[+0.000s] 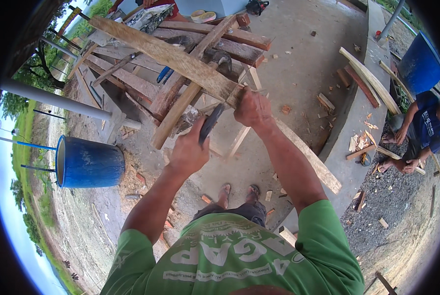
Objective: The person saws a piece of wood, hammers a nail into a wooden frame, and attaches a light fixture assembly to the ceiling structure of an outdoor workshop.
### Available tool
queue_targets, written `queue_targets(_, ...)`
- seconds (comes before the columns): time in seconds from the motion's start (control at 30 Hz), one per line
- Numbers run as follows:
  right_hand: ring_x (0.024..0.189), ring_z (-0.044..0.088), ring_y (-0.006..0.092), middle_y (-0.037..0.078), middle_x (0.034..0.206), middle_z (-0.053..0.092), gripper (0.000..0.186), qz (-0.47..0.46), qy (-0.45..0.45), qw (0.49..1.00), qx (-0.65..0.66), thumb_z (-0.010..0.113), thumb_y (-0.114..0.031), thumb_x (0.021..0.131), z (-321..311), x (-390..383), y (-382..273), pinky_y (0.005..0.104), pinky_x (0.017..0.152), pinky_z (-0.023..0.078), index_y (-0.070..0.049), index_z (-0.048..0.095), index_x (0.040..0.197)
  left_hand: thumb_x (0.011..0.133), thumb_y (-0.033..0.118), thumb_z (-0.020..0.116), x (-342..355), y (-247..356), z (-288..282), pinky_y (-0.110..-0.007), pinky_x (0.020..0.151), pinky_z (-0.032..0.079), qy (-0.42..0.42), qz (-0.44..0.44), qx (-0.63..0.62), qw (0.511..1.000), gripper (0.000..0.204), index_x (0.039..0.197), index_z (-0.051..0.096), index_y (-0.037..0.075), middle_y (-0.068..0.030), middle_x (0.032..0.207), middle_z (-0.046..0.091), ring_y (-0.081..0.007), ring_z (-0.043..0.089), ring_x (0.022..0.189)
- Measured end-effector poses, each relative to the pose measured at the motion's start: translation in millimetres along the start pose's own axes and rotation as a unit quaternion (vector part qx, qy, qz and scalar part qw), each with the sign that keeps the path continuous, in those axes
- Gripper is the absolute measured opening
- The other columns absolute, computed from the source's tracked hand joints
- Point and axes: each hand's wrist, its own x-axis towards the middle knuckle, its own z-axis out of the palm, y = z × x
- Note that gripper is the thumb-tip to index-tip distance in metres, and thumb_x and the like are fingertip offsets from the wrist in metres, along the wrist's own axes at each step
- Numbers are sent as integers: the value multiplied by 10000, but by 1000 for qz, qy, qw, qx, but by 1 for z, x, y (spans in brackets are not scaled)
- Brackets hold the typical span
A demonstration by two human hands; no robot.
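Observation:
My left hand (pixel 190 150) is closed on a dark, flat-sided tool (pixel 211 123), its far end beside the underside of a long, light plank (pixel 156 54). My right hand (pixel 252 109) grips the near end of that plank, which slants up to the far left across a pile of boards. A shorter timber (pixel 173 118) lies crosswise beneath it, and reddish weathered boards (pixel 166 101) rest under that on a rough wooden support. A blue-handled tool (pixel 165 73) sits among the boards.
A blue drum (pixel 87 162) stands left, beside a grey pipe (pixel 62 101). A concrete ledge (pixel 352 123) with loose wood runs along the right, where a seated person (pixel 421 128) in dark blue is near another blue barrel (pixel 419 64). Scraps litter the ground; someone's hand shows at top left.

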Motion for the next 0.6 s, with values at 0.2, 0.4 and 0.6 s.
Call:
queue_targets(0.2,933,683,449,300,946,687,362,30,7,1000,5,616,-82,751,-2,3,20,498,812,553,34,577,1092,878,62,639,-133,-33,-38,-462,691,593,-20,-32,-10,999,490,1342,483,37,-257,968,696,-440,705,852)
queue_targets(0.4,902,685,448,282,922,692,368,11,7,1000,4,629,-83,730,2,3,14,502,788,557,18,569,1078,893,95,631,-85,-30,-15,-480,705,588,-5,-15,-14,1000,485,1349,476,37,-264,941,691,-455,694,837)
queue_targets(0.6,882,682,451,271,900,693,404,7,32,998,46,670,-90,693,16,-1,21,504,784,557,13,561,1068,889,90,625,-20,-11,10,-538,652,558,-11,0,-5,1000,504,1362,453,76,-290,861,667,-486,662,786)
